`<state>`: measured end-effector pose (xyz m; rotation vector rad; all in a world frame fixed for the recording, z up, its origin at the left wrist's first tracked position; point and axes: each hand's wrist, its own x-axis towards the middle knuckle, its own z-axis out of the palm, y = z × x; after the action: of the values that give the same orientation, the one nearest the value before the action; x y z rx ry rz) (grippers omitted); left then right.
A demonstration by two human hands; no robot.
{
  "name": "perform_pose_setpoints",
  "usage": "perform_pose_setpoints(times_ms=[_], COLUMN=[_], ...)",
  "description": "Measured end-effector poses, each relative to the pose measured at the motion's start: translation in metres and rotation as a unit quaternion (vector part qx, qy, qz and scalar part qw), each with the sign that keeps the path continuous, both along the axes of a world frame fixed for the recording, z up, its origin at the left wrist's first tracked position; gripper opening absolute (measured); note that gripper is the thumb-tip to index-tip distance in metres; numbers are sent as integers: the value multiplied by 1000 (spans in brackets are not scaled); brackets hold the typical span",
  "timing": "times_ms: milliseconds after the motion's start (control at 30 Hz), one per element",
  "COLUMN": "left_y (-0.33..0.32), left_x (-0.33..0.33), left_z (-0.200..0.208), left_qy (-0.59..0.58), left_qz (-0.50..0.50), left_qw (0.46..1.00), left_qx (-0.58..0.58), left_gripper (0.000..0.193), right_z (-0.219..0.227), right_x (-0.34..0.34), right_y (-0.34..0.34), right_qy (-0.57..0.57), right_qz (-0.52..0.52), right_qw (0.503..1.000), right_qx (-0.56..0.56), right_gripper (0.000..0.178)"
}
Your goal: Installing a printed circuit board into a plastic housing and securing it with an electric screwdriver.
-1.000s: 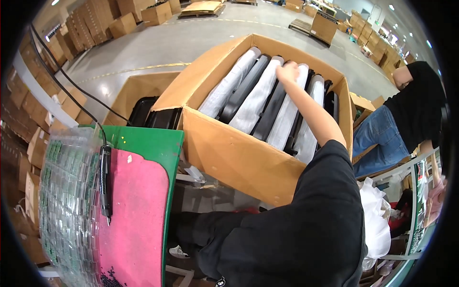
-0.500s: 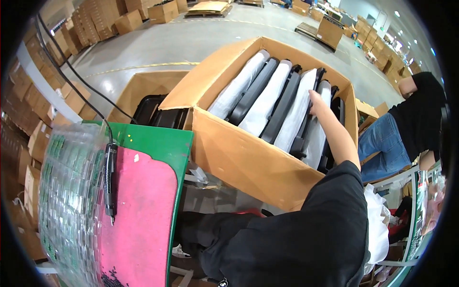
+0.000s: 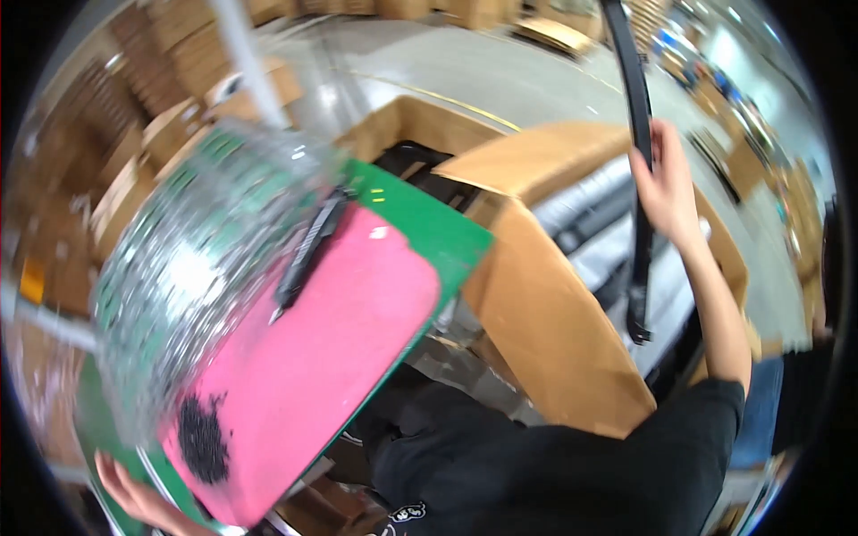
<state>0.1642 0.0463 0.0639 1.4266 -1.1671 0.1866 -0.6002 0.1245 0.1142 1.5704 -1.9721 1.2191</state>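
Observation:
A long, narrow black plastic part stands nearly upright, with my right hand wrapped round its middle. It is above the cardboard box, which holds several dark parts, some in pale wrapping. My left hand is at the lower left, beside the green bench, fingers stretched out and nothing visible in them. A pink mat covers much of the bench. On it lie a black powered screwdriver with a cord and a pile of small black screws.
Clear plastic trays with green pieces lie along the bench's left side. Another cardboard box with black parts stands behind the bench. A person in jeans is at the right. Stacked cartons line the far left.
My right hand has lifted the black part out of the box. My left hand has come into view at the lower left. The whole view has turned, shifting bench and box.

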Motion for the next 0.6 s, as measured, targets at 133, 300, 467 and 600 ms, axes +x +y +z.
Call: perform_pose_setpoints(times_ms=[133, 300, 467, 600], left_y=[2, -25, -49, -59], left_x=[-85, -167, -151, -154], left_z=[5, 28, -24, -51], left_qy=[-77, -224, -326, -288], left_qz=[-194, -402, -392, -415], left_qw=[977, 878, 807, 786], left_qx=[-43, 134, 297, 357], left_gripper=[31, 41, 51, 30], right_z=[-8, -49, -82, -50], right_x=[114, 206, 274, 320], right_y=[-35, -44, -63, -114], right_qy=[131, 357, 389, 232], right_qz=[204, 397, 558, 636], right_qw=[962, 799, 683, 708], right_qx=[123, 276, 265, 199], right_gripper=[32, 36, 35, 38])
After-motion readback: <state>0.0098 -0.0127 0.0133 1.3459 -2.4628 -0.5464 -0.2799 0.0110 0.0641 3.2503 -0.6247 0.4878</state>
